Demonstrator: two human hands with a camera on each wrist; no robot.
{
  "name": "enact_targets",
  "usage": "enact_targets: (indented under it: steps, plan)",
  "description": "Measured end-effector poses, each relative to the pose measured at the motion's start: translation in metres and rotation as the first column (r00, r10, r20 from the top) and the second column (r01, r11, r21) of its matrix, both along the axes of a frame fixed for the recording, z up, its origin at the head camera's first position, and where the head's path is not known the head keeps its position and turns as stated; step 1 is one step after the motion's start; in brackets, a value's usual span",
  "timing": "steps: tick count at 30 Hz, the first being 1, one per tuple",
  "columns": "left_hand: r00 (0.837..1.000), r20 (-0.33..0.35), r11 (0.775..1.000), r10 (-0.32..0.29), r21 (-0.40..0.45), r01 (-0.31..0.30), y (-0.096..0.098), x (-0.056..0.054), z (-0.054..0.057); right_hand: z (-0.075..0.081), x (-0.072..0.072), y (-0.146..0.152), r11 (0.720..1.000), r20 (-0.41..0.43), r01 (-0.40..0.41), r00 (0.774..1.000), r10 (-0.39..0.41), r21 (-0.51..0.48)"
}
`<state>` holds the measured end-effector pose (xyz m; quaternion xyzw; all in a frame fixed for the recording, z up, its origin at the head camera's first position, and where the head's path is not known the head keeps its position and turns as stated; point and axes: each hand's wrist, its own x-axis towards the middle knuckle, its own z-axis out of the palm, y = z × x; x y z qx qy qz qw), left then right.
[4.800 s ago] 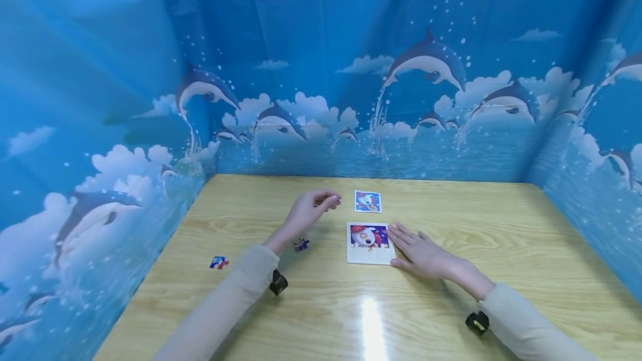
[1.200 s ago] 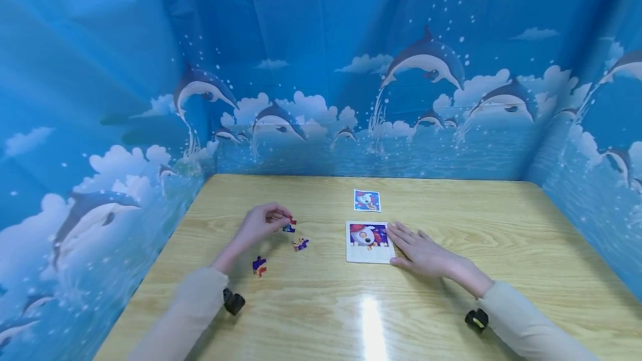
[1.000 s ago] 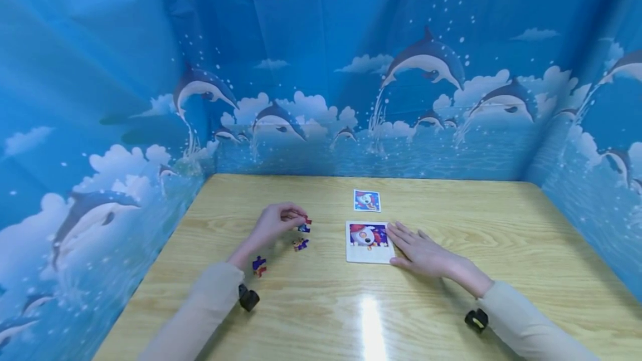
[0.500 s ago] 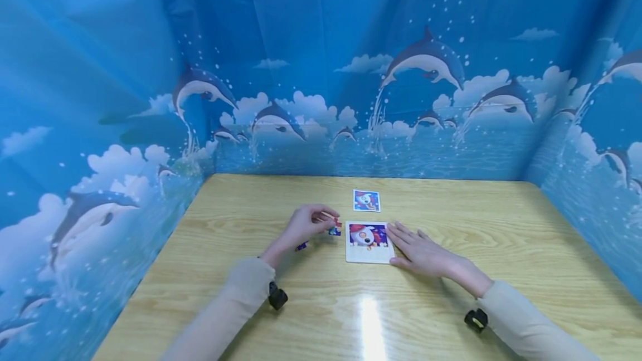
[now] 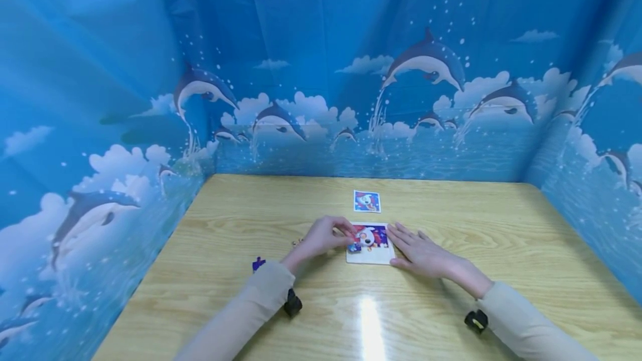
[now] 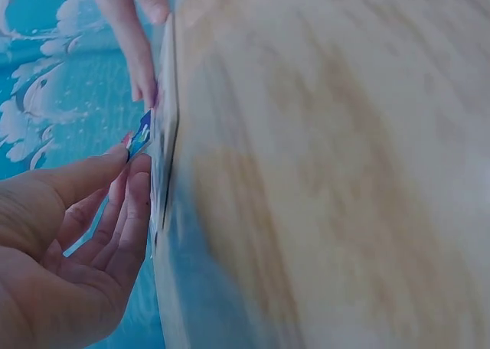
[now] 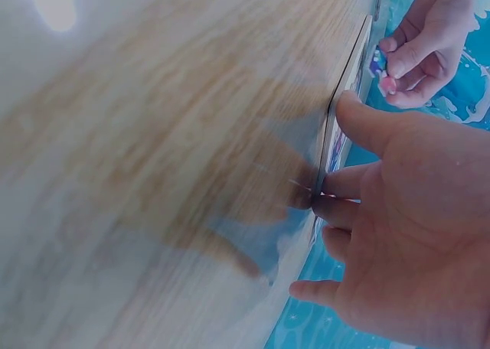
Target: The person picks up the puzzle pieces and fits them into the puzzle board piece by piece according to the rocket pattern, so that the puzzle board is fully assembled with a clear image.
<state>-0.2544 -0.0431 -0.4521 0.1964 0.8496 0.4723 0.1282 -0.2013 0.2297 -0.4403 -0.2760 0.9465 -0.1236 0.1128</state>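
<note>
My left hand point(image 5: 326, 235) pinches a jigsaw piece point(image 5: 354, 248) between thumb and fingers, over the left side of a white puzzle tray point(image 5: 371, 258). In the left wrist view the blue piece point(image 6: 140, 135) stands tilted close to the tray's face. The tray's upper part carries joined pieces showing a white character in red on purple; its lower strip is bare white. My right hand point(image 5: 418, 252) lies flat with straight fingers against the tray's right edge. The right wrist view shows its thumb point(image 7: 364, 123) at the tray's rim.
A small picture card point(image 5: 367, 201) with a like character lies behind the tray. Two loose pieces are on the wooden table to the left: a purple one point(image 5: 258, 264) beside the left sleeve, and another point(image 5: 297, 243) mostly hidden by the left hand. Dolphin-printed curtains point(image 5: 321, 144) surround the table.
The left hand was empty at first, then took the blue and red piece from the left and carried it rightwards to the tray. The right hand has stayed put.
</note>
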Motion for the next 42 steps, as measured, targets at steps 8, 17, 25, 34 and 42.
enact_targets:
  steps: [8, 17, 25, 34, 42]
  plan:
    - [0.999, -0.022, 0.998, -0.032, -0.061, 0.031, 0.006, 0.002, -0.004, -0.001, 0.001, 0.000, 1.000, -0.016, -0.018, 1.000, 0.017, -0.025]
    - [0.994, -0.083, 0.982, -0.076, -0.180, 0.060, 0.011, 0.003, 0.000, -0.001, 0.001, 0.000, 0.999, -0.022, -0.020, 1.000, 0.019, -0.026]
    - [0.993, -0.103, 0.971, -0.061, -0.238, 0.035, 0.015, 0.001, 0.000, -0.003, 0.000, 0.001, 0.999, -0.046, -0.031, 0.999, 0.029, -0.032]
    - [0.993, -0.112, 0.963, -0.043, -0.271, 0.011, 0.018, -0.001, 0.002, 0.000, 0.001, -0.001, 1.000, -0.008, -0.003, 1.000, 0.003, -0.010]
    - [0.994, -0.100, 0.963, -0.039, -0.268, 0.010, 0.015, -0.003, 0.007, -0.010, -0.003, 0.004, 1.000, -0.037, -0.011, 0.999, 0.010, -0.012]
